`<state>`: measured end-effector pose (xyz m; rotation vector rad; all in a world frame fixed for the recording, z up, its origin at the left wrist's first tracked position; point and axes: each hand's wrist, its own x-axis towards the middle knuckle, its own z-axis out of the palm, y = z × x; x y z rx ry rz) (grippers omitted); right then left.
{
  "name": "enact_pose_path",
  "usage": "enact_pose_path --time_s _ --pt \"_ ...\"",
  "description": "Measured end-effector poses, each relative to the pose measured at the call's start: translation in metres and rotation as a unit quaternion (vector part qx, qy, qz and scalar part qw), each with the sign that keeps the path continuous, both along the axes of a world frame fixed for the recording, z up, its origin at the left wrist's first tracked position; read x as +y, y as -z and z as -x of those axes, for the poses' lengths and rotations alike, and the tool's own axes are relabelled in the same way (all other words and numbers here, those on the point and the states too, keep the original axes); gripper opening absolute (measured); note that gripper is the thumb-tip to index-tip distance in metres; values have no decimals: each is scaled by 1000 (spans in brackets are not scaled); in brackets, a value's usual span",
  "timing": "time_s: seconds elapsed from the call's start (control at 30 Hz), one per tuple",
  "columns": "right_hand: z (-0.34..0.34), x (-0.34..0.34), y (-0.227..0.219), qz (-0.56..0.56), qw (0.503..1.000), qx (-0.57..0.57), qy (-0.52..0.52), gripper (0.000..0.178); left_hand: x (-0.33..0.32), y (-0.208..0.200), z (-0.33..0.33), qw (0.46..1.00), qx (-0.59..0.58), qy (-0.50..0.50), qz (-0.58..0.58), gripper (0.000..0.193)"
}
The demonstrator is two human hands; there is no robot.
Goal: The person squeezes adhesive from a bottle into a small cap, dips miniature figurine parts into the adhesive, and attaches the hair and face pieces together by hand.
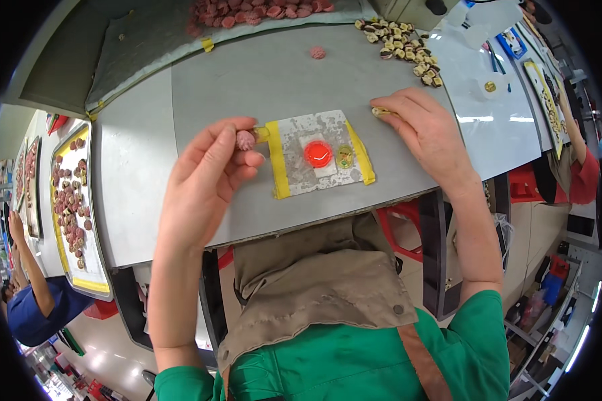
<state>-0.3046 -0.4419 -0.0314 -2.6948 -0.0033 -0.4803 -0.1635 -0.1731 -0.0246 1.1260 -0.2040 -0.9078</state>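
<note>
Raised over the left part of the grey table mat, my left hand (pixel 204 160) pinches a small pink ridged, flower-like piece (pixel 245 140) between thumb and fingers. My right hand (pixel 425 130) is closed on a small cream-coloured piece (pixel 379 111) with a dark edge, partly hidden by the fingertips. Between the hands lies a worn white pad (pixel 297 177) edged with yellow tape. On it sit a bright red round disc (pixel 318 154) and, just right of that, a small yellowish oval patch (pixel 344 157).
Pink pieces (pixel 254 12) are heaped on a cloth at the back; one loose pink piece (pixel 318 52) lies nearer. Cream-and-dark pieces (pixel 405 47) cluster at the back right. A tray (pixel 100 284) of finished-looking pieces stands left. Co-workers' arms (pixel 30 267) show at both sides.
</note>
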Motion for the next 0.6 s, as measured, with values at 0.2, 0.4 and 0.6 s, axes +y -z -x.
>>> enact_pose_path --time_s 0.2,0.4,0.6 --pt "-5 18 -10 -8 999 33 -2 18 -2 14 34 999 -2 -44 5 39" --pt "-19 67 -9 -71 995 1 -77 19 -6 10 44 998 -34 -58 14 38" --pt "-21 78 -5 11 996 -20 -91 21 -2 12 44 997 -27 -69 5 33"
